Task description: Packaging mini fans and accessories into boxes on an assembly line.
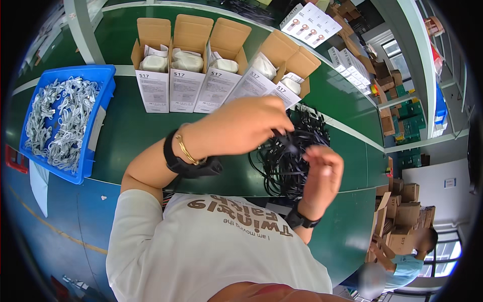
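Observation:
My left hand (256,123) reaches across from the left, its fingers pinched on a black cord (279,133) above a tangled heap of black cords (294,168). My right hand (324,171) is at the heap's right side, fingers curled in toward the left hand and slightly blurred; whatever lies between its fingertips is too unclear to name. Just beyond the left hand stands a row of several open white boxes (182,90) with brown flaps raised. Each has a white wrapped item (187,61) showing at its top.
At the left, a blue tray (93,133) of bundled grey-white cables (70,118) sits on the green table (128,138). White printed cartons (310,24) stand across the table at the far right. Brown cartons (405,199) are piled at right, near another person (402,267).

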A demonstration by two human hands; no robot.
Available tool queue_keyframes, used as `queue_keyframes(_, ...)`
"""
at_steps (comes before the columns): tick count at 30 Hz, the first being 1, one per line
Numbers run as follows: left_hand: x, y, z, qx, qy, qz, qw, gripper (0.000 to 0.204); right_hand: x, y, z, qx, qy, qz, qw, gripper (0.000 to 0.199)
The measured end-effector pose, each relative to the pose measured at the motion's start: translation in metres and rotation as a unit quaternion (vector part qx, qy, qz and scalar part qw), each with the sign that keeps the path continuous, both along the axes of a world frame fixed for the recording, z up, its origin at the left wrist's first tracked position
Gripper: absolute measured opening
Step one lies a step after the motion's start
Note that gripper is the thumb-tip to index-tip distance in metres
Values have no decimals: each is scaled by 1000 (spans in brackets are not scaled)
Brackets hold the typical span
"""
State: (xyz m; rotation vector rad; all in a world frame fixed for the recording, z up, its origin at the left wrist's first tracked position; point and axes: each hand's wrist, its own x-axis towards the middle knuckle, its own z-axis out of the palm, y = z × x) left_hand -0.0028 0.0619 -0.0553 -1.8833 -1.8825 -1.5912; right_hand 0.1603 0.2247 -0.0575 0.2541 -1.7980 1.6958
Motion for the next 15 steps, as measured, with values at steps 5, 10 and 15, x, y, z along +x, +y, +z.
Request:
queue_keyframes(5, 33, 6, -3, -43, 43, 1, 998, 33, -13, -7, -15, 38, -195, 10, 980, 42)
queue_keyframes(10, 33, 8, -9, -24, 63, 51, 996, 27, -10, -1, -17, -23, -168, 162, 972, 51)
queue_keyframes(15, 35, 9, -10, -38, 86, 76, 993, 23, -10, -8, -16, -39, -189, 139, 971, 51)
